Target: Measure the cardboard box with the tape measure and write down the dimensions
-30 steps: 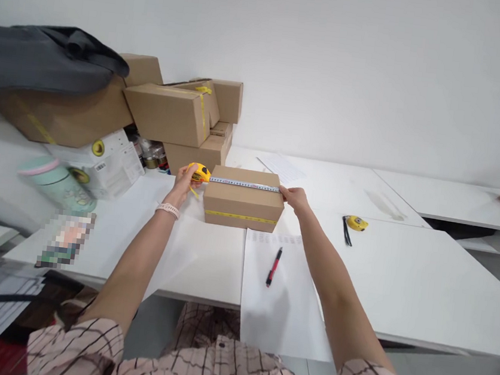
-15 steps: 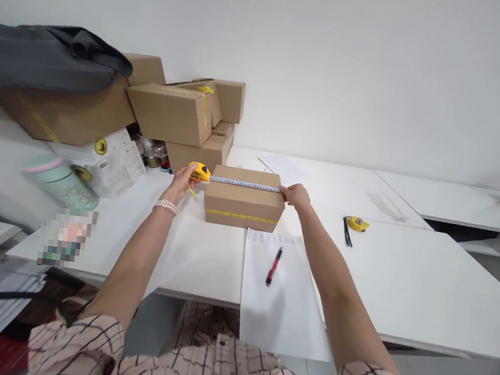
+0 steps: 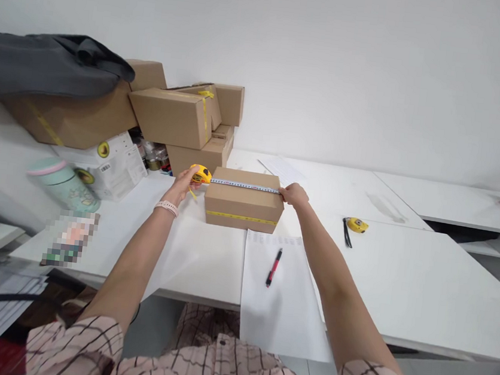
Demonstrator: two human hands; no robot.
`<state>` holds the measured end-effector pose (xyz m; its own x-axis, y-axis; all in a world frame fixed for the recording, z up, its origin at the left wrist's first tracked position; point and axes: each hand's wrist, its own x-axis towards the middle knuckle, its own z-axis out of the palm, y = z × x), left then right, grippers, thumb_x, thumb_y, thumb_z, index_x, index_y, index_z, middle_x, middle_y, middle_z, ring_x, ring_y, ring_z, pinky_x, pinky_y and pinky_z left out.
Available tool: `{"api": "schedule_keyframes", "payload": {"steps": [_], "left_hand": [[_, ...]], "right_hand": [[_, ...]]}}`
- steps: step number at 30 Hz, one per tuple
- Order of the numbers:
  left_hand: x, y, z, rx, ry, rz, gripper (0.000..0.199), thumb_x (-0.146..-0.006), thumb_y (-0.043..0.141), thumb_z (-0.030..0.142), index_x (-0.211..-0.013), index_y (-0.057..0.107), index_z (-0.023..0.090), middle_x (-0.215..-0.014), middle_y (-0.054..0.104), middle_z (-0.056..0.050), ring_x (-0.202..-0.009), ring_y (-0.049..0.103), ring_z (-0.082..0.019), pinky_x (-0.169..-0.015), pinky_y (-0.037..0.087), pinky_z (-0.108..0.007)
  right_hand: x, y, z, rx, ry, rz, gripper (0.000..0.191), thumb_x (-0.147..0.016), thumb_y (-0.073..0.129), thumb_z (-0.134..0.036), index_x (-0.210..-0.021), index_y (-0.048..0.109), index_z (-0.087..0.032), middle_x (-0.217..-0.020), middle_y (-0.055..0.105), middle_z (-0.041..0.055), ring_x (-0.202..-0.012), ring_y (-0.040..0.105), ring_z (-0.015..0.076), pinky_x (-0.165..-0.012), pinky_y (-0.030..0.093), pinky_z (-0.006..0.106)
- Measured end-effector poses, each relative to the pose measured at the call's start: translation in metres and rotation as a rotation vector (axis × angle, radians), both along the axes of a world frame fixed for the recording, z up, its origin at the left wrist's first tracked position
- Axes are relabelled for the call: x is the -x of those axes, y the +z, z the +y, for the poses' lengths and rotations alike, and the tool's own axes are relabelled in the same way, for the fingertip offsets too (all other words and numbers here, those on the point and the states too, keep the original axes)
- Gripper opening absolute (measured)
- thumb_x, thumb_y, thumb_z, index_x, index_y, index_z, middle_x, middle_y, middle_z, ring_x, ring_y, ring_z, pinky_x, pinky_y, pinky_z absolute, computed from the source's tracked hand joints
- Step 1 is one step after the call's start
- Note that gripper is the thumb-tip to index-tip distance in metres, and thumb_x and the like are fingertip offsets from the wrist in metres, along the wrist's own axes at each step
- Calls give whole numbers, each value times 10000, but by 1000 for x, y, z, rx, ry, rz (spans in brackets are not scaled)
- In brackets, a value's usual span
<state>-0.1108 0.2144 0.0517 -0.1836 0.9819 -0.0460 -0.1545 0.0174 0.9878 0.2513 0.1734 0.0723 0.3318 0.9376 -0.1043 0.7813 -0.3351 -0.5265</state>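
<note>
A closed brown cardboard box (image 3: pixel 244 200) with a yellow strip along its front sits on the white table (image 3: pixel 205 261). My left hand (image 3: pixel 182 183) is closed on the yellow tape measure (image 3: pixel 201 174) beside the box's left end. From it the pulled-out blade (image 3: pixel 245 186) runs straight across the box top. At the box's right end, my right hand (image 3: pixel 294 194) pinches the blade's free end. In front of the box lies a white paper sheet (image 3: pixel 289 318) with a red and black pen (image 3: pixel 274 267) on it.
A second yellow tape measure (image 3: pixel 357 225) with a black strap lies to the right. Stacked cardboard boxes (image 3: pixel 172 117), an avocado-printed white box (image 3: pixel 119 166) and a mint bottle (image 3: pixel 67 186) stand at the left. Another paper (image 3: pixel 281 170) lies behind the box.
The view has shifted slightly. Both hands keep their hold on the tape measure, and the blade stays stretched over the box.
</note>
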Motion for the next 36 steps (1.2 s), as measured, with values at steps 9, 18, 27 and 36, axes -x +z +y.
{"api": "schedule_keyframes", "payload": {"steps": [9,18,27,36], "left_hand": [[4,23,-83,-166,-235,65,517,-712,816,463,-1066,690,108,-952,750,-97,-761,691,-174,-676,527,-261],[-85,-40,-217,111,-869,-161,455,-832,671,465,-1189,555,207,-930,652,-28,-598,694,-169,-563,525,-286],[-114,-10,-156,164,-605,-335,514,-777,614,577,-1019,590,124,-734,672,-58,-495,618,-139,-492,468,-247],[-126,-23,-137,221,-567,-378,548,-774,628,611,-1055,589,142,-701,674,-46,-472,611,-136,-429,434,-222]], "right_hand": [[-11,23,5,-165,20,-194,349,-1034,279,-350,-1107,567,-168,-1168,683,206,-1076,653,317,-876,482,418],[51,8,31,-328,329,-143,354,-1038,243,-400,-942,535,-225,-1132,656,153,-1089,589,300,-923,471,409],[80,2,65,-309,249,-64,390,-1026,271,-390,-1072,607,-196,-1343,575,177,-1270,507,328,-1046,417,504],[83,-4,90,-166,247,-79,342,-984,430,-414,-981,673,-173,-1180,689,191,-1194,599,332,-1061,393,498]]}}
